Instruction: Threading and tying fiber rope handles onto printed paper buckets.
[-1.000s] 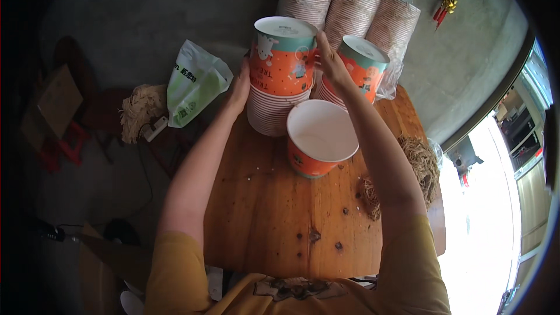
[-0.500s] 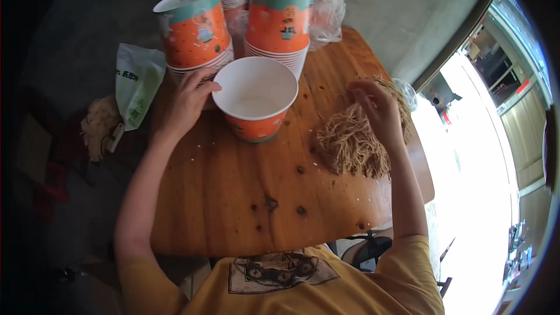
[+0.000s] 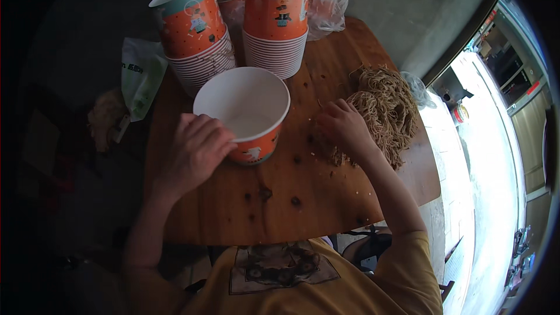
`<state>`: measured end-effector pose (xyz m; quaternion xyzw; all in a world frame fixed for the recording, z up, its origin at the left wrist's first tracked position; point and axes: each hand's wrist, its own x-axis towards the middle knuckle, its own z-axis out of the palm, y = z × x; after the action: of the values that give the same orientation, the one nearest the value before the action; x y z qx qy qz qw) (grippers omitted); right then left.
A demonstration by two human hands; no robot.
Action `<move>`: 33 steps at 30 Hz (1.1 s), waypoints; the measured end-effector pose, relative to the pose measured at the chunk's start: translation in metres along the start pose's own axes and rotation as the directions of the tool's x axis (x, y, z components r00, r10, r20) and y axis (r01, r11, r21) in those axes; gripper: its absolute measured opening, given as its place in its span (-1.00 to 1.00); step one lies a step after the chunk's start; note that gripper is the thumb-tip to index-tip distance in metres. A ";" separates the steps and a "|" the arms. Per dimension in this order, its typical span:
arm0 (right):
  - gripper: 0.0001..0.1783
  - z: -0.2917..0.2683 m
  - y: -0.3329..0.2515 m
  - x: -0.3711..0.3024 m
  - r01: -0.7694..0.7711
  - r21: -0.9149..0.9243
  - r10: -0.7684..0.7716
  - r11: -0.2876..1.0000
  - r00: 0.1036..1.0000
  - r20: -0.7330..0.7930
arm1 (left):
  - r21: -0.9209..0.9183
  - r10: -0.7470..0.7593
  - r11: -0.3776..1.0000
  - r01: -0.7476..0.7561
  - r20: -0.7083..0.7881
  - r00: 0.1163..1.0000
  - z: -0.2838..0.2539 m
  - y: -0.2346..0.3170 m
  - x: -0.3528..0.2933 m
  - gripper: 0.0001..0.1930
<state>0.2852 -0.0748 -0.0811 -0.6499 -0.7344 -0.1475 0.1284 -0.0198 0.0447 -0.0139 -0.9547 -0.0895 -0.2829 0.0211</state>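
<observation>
An empty paper bucket (image 3: 248,105), white inside and orange with a teal base outside, stands upright on the wooden table. My left hand (image 3: 201,149) is curled over its near-left rim, gripping it. To the right lies a tangled heap of brown noodle-like strands (image 3: 388,105). My right hand (image 3: 341,125) is over the left side of this heap, its fingers bent together and pointing toward the bucket. What those fingertips hold is hidden; loose brown strands show around and beneath them.
Two upside-down stacks of matching buckets, a left stack (image 3: 192,29) and a right stack (image 3: 277,29), stand behind. More white stacks rise at the back beside clear plastic wrap (image 3: 326,14). A white-green bag (image 3: 143,76) hangs at the left edge. Small crumbs dot the wooden table (image 3: 274,216).
The bucket has come nearer and slightly left, and my left hand has shifted to its near-left rim. My right hand has moved left and down from the heap's top, fingers more closed.
</observation>
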 end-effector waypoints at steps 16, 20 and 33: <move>-0.86 -0.033 -0.107 -0.018 0.036 0.638 -0.015 0.769 0.999 -0.038 | -0.307 -0.057 0.945 0.111 0.181 0.982 -0.002 0.007 -0.018 -0.71; -0.87 -0.049 -0.167 -0.014 -0.064 0.958 -0.004 0.280 0.998 0.068 | -0.398 -0.090 0.911 0.108 0.064 0.994 -0.003 0.016 -0.017 -0.61; -0.69 -0.035 -0.171 -0.018 -0.396 0.648 -0.094 -0.650 0.889 0.449 | -0.818 -0.245 0.491 0.299 0.200 0.949 -0.001 0.060 -0.060 -0.79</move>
<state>0.1180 -0.1237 -0.0638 -0.3035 -0.3142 0.7082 0.5546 -0.0586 -0.0241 -0.0446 -0.8280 -0.0929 -0.2634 -0.4863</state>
